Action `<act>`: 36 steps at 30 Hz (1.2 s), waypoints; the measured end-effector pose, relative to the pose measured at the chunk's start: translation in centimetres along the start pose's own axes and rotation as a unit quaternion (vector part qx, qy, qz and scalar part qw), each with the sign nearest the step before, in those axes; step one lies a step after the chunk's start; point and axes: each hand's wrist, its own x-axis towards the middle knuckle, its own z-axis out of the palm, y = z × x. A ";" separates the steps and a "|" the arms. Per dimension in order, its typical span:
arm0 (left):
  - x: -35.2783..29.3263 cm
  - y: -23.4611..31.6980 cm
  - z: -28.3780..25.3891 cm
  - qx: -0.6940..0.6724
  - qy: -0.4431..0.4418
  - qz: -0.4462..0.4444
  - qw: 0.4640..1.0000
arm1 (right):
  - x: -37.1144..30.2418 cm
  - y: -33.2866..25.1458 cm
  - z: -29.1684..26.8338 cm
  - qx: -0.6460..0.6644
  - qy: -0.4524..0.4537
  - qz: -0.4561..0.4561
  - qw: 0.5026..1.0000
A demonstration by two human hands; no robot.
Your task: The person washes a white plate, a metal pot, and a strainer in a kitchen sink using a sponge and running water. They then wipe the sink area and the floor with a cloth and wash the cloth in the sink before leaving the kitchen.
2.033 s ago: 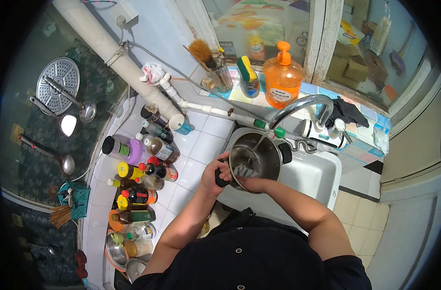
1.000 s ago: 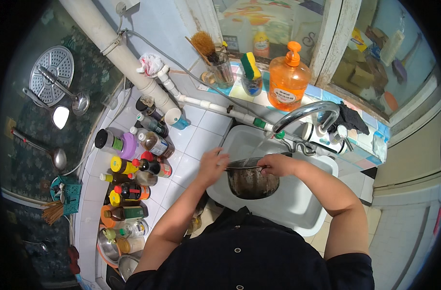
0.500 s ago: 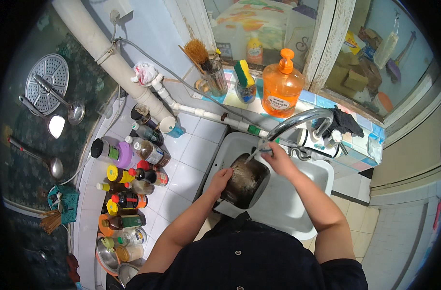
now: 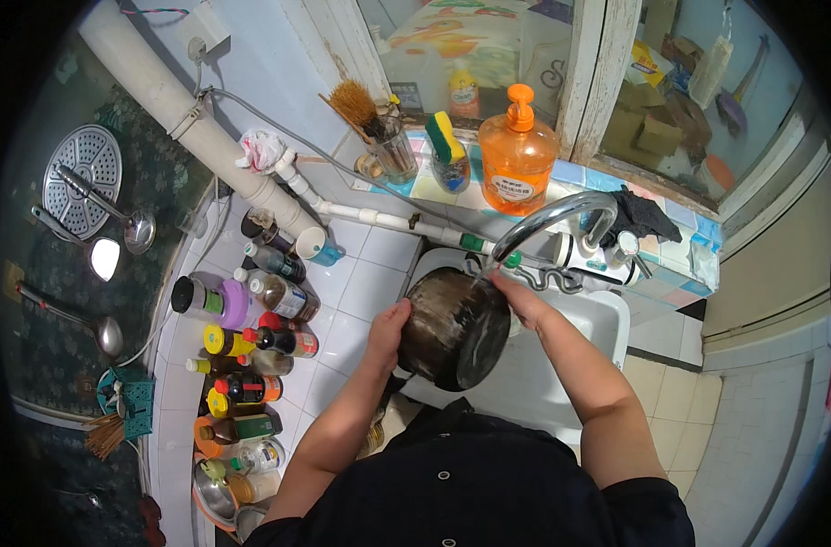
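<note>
A dark metal pot (image 4: 440, 314), its outside scorched brown and streaked, is tilted over the left part of the white sink (image 4: 561, 387). My left hand (image 4: 391, 330) is closed on the pot's left side. At its upper right side my right hand (image 4: 517, 297) grips it, with some fingers hidden behind the pot. Just above hangs the mouth of the curved chrome faucet (image 4: 561, 211), close to my right fingertips. The inside of the pot cannot be seen.
An orange soap pump bottle (image 4: 519, 164), a yellow-green sponge (image 4: 445, 139) in a glass and a brush (image 4: 353, 106) in another stand on the ledge behind the sink. Several sauce bottles (image 4: 284, 342) and a blue cup (image 4: 317, 247) occupy the tiled counter at left.
The pot has been raised and turned, showing more of its scorched outside. My left hand has shifted left along it, and my right hand has dropped from beside the faucet mouth onto the pot.
</note>
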 end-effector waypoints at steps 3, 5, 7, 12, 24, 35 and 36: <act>0.3 0.4 -1.2 -0.139 -0.020 -0.104 0.985 | -1.6 1.6 0.3 0.246 -0.014 0.080 0.966; 0.5 -1.0 -1.7 -0.205 0.012 -0.150 0.967 | -2.7 2.8 1.1 0.324 -0.024 0.064 0.944; 0.5 -1.7 -1.3 -0.255 0.045 -0.169 0.951 | -2.7 4.8 0.9 0.347 0.023 0.045 0.936; 0.1 -0.9 2.5 -0.302 0.144 -0.101 0.937 | -5.9 4.2 3.9 0.349 0.126 0.026 0.928; 2.0 -6.0 2.9 -0.189 0.065 0.000 0.980 | -7.9 4.4 9.8 -0.445 0.186 -0.298 0.824; -2.2 -4.6 4.5 0.042 -0.027 -0.010 0.999 | 1.9 1.1 0.2 -0.434 0.033 -0.086 0.896; -2.4 -4.4 4.3 0.102 -0.058 0.018 0.993 | 1.3 1.8 -0.6 -0.316 0.032 -0.052 0.947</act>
